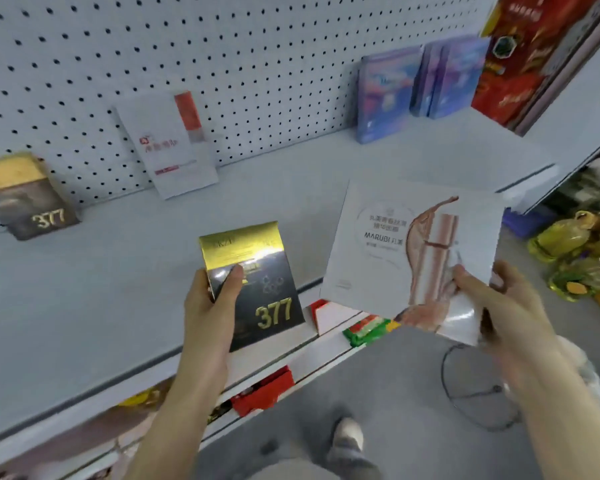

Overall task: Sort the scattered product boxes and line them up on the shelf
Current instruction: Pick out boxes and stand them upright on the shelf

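One black-and-gold box (253,285) is gripped by the left hand (210,299), one large white box (409,258) by the right hand (499,303); a second black-and-gold box (25,199) is stood at the shelf (118,271) back edge.

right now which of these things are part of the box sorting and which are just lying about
Job: black 377 box in left hand; white MARUBI box in right hand; second 377 box, white-red box, blue boxes on the shelf.
Lying about: yellow oil bottles and wire loop on the floor; red packs under the shelf.

Two black-and-gold 377 boxes (28,199) (260,292), two white boxes (174,147) (395,251), three blue boxes (385,95) (422,81) (459,77), one big red box (527,60), two hands (208,299) (503,299)
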Demonstrator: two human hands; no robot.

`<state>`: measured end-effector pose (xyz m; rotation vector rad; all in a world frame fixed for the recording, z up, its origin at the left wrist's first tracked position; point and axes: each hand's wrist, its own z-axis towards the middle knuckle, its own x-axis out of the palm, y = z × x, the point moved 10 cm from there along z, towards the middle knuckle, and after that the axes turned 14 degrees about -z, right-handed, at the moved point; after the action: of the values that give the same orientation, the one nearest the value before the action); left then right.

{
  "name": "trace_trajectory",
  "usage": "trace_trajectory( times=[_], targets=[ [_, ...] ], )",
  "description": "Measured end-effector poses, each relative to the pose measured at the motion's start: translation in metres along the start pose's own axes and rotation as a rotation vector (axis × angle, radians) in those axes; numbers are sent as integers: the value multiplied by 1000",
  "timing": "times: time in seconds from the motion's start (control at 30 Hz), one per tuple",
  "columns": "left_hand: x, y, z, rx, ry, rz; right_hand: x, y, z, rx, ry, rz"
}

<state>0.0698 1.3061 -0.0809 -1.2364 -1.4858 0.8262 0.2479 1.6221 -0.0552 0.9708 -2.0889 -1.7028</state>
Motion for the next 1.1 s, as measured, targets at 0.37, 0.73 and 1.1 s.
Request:
trace_trajectory(
  times=[0.37, 0.73, 1.1],
  targets=[
    [44, 22, 79, 66, -224, -55, 109, 44, 185, -18, 382, 26],
    [76, 30, 186, 173, -323, 141, 208, 76, 327, -170, 442, -137],
    [84, 27, 189, 245, -372, 296, 256, 100, 352, -290, 656, -88]
  ],
)
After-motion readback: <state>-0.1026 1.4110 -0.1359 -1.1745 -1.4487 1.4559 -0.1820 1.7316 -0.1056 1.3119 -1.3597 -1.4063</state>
